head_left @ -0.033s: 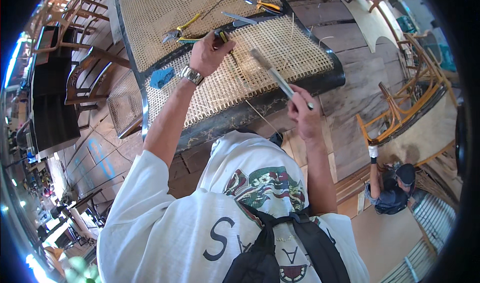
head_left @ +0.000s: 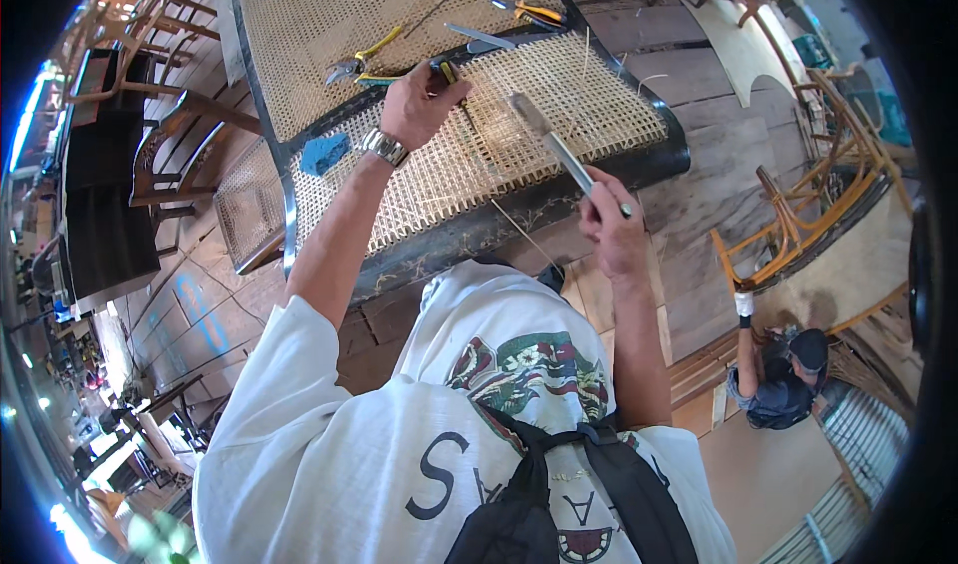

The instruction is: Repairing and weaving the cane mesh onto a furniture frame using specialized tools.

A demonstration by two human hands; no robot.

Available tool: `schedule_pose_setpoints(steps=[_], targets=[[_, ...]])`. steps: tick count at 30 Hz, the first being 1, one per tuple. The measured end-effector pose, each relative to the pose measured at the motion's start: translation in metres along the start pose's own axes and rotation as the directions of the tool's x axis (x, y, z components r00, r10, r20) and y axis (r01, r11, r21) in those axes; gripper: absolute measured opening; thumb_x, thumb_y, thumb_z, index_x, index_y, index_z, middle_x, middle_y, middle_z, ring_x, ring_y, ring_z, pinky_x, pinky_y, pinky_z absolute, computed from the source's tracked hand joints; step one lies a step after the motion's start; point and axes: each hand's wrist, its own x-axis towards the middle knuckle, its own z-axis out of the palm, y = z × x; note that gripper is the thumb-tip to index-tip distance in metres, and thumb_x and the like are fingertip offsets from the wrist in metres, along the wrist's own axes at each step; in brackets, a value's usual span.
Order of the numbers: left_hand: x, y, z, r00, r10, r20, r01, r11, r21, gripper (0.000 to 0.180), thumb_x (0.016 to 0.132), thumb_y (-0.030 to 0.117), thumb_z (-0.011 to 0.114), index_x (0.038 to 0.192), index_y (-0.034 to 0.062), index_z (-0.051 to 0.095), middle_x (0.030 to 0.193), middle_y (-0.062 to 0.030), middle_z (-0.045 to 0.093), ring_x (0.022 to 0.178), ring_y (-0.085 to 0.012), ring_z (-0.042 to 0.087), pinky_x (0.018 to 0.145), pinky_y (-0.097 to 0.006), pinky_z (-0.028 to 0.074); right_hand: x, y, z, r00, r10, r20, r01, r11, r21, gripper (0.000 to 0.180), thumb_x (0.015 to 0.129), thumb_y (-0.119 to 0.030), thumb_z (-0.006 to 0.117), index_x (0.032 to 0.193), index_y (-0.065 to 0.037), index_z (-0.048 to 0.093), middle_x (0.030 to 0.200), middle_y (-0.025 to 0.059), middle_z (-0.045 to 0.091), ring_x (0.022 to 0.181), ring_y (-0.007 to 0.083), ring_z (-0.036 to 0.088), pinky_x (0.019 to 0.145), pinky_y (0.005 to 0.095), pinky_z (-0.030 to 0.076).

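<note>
A woven cane seat panel (head_left: 589, 115) in a dark frame (head_left: 519, 220) lies in front of me. My left hand (head_left: 414, 105), with a metal wristwatch, is shut on a small tool with a dark and yellow handle (head_left: 446, 70), held against the weave near the panel's far edge. My right hand (head_left: 611, 227) grips the shaft of a slim metal hammer-like tool (head_left: 554, 145); its head hangs just above the middle of the weave. A thin cane strand (head_left: 524, 235) trails off the near edge.
A second cane panel (head_left: 329, 15) lies behind, with yellow-handled pliers (head_left: 364, 57), orange-handled pliers (head_left: 529, 10) and a grey tool (head_left: 479, 37) on it. A blue block (head_left: 324, 152) sits at the left corner. Chairs (head_left: 170, 145) stand left, bent wooden frames (head_left: 808, 215) right. Another person (head_left: 778, 384) crouches lower right.
</note>
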Motion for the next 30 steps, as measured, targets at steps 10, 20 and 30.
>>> schedule_pose_setpoints(steps=[10, 20, 30], targets=[[0.002, -0.010, 0.008, 0.991, 0.079, 0.103, -0.083, 0.996, 0.030, 0.039, 0.085, 0.039, 0.078, 0.098, 0.0049, 0.063, 0.078, -0.0088, 0.072, 0.068, -0.0227, 0.068, 0.064, -0.036, 0.052, 0.002, 0.006, 0.008, 0.996, 0.060, 0.073, -0.055, 0.996, -0.074, 0.031, 0.100, -0.017, 0.055, 0.126, 0.000, 0.061, 0.072, -0.0024, 0.052, 0.056, 0.0020, 0.041, 0.047, 0.0177, 0.029], [0.013, -0.017, 0.010, 0.995, 0.082, 0.064, -0.086, 0.994, 0.066, 0.046, 0.084, 0.045, 0.077, 0.097, 0.0036, 0.062, 0.076, -0.0103, 0.069, 0.066, -0.0253, 0.065, 0.063, -0.039, 0.050, 0.014, 0.007, 0.014, 1.000, -0.026, -0.009, 0.027, 0.997, 0.074, 0.031, 0.101, -0.018, 0.056, 0.124, 0.000, 0.062, 0.074, -0.0019, 0.052, 0.057, 0.0023, 0.041, 0.047, 0.0168, 0.028], [-0.001, -0.004, 0.006, 0.997, 0.055, 0.059, -0.059, 0.995, 0.081, 0.040, 0.086, 0.040, 0.077, 0.100, 0.0060, 0.063, 0.078, -0.0113, 0.071, 0.069, -0.0273, 0.068, 0.064, -0.038, 0.052, 0.022, -0.007, 0.013, 0.991, -0.099, -0.091, 0.109, 0.988, 0.109, 0.030, 0.100, -0.016, 0.054, 0.126, 0.000, 0.060, 0.076, -0.0019, 0.052, 0.061, 0.0028, 0.042, 0.047, 0.0178, 0.030]])
